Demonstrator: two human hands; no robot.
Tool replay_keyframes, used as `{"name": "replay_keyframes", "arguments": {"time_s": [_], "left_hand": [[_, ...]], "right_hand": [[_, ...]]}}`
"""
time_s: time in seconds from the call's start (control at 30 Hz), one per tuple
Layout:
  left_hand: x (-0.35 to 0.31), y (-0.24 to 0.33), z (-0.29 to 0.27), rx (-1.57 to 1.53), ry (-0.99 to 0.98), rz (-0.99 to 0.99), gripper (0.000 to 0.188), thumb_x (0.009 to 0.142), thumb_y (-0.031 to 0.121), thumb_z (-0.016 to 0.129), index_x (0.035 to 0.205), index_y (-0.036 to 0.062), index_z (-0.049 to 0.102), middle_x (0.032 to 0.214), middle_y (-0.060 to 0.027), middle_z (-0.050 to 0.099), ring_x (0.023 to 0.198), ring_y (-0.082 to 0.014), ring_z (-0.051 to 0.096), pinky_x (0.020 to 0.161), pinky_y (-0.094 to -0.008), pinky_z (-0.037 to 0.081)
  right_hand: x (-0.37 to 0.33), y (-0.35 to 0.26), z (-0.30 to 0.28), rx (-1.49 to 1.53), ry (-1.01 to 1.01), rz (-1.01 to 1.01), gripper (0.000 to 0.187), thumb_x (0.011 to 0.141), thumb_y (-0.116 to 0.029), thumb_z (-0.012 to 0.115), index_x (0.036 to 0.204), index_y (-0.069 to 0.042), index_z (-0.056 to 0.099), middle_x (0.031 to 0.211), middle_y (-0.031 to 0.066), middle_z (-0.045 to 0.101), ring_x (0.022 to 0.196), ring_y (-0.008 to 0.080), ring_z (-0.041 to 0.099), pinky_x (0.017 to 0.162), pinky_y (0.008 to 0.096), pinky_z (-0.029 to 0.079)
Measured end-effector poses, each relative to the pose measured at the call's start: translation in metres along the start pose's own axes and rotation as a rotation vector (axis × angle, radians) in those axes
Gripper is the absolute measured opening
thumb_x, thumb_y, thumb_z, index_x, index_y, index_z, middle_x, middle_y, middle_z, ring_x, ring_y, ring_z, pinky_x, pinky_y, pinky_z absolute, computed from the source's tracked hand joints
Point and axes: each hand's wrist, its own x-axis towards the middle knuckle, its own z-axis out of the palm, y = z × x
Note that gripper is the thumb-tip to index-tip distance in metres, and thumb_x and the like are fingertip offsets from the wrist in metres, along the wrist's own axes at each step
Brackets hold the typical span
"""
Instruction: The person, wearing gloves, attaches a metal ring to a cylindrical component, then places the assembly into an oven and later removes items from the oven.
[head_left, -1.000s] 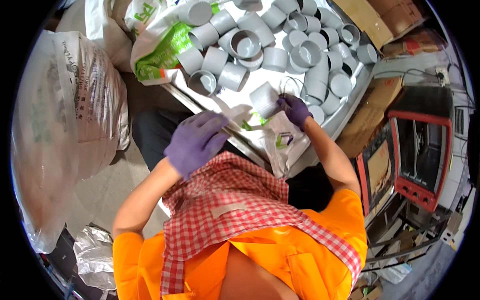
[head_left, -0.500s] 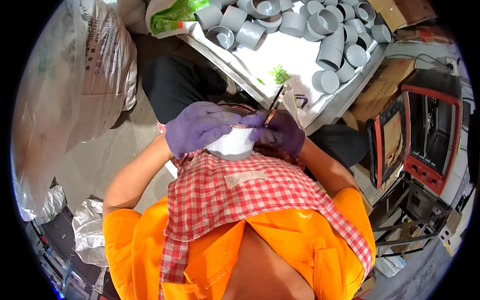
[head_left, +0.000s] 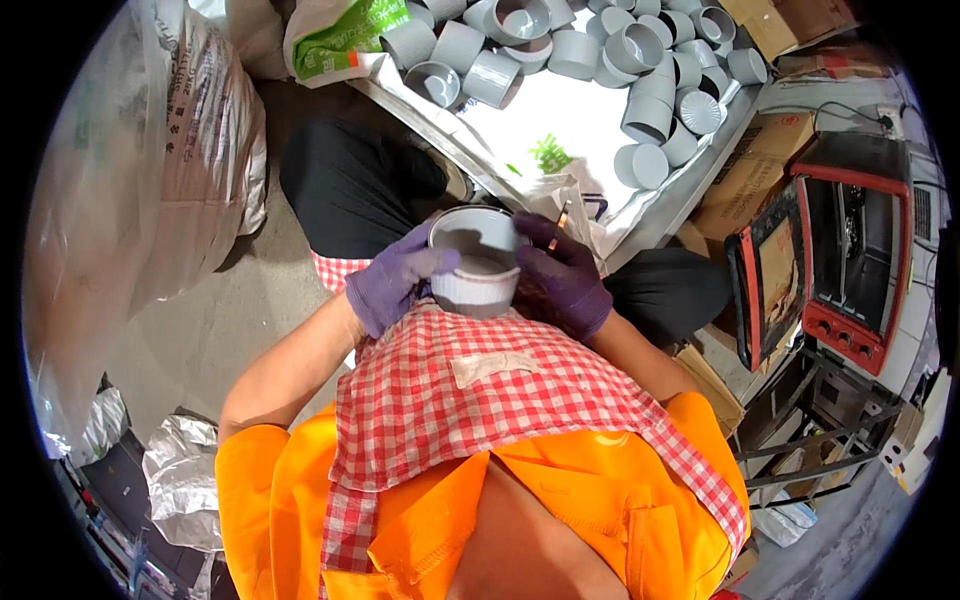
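Observation:
A grey ribbed cup (head_left: 474,292) sits between my hands above my lap, its open top tilted so that the inner wall shows. My gloved left hand (head_left: 393,278) grips its left side, thumb over the rim and fingers behind. On the far right of the rim, my gloved right hand (head_left: 568,275) bends its fingers against the cup, partly smeared by motion. Between those fingers a slim pen-like tool (head_left: 561,228) sticks up; its exact kind cannot be made out. Both gloves are purple.
Ahead stands a metal-edged tray (head_left: 672,212) lined with white sacking, bearing several grey cups (head_left: 640,95). Large plastic sacks (head_left: 200,150) stand at left. To the right are cardboard boxes (head_left: 757,170) and a red toaster oven (head_left: 850,260) with its door open, on a black rack.
The cup has tipped, so its inside now shows. My left hand has slid down its left side, and my right hand has moved off the near top to the right rim.

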Motion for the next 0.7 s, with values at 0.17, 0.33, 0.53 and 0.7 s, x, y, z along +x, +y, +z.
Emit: {"name": "replay_keyframes", "arguments": {"time_s": [0.17,0.33,0.53,0.7], "left_hand": [[0.006,0.01,0.009,-0.074,0.126,0.014,0.043,0.084,0.016,0.057,0.124,0.0026,0.049,0.116,-0.0089,0.056,0.105,-0.0168,0.054,0.091,-0.0274,0.043],[0.018,0.021,0.012,-0.002,0.202,0.004,0.02,0.081,0.012,0.062,0.098,0.0017,0.061,0.095,-0.0072,0.061,0.082,-0.014,0.058,0.073,-0.0248,0.048],[0.027,0.026,0.006,0.092,0.172,-0.009,0.014,0.078,0.011,0.065,0.088,0.0015,0.062,0.081,-0.0034,0.06,0.071,-0.0115,0.055,0.066,-0.0233,0.046],[-0.002,0.076,0.008,0.474,0.266,0.199,0.031,0.076,0.012,0.064,0.105,0.0031,0.06,0.104,-0.0081,0.059,0.09,-0.0161,0.057,0.079,-0.0256,0.046]], "right_hand": [[0.022,-0.021,-0.019,0.323,-0.165,0.32,0.047,0.082,-0.012,0.055,0.127,0.0,0.046,0.111,0.0086,0.057,0.097,0.0157,0.055,0.083,0.0258,0.044],[0.043,-0.032,-0.024,0.192,-0.392,0.344,0.036,0.081,-0.016,0.058,0.112,0.002,0.058,0.101,0.0078,0.061,0.093,0.0154,0.057,0.083,0.0267,0.045],[0.074,-0.012,-0.026,-0.344,-0.642,-0.533,0.017,0.076,-0.003,0.067,0.092,-0.004,0.062,0.094,0.0126,0.063,0.082,0.0212,0.062,0.073,0.0288,0.051],[0.123,-0.012,-0.015,-0.389,-0.244,-0.177,0.018,0.087,-0.02,0.056,0.095,-0.005,0.062,0.08,0.0072,0.061,0.072,0.016,0.057,0.067,0.0279,0.047]]}}
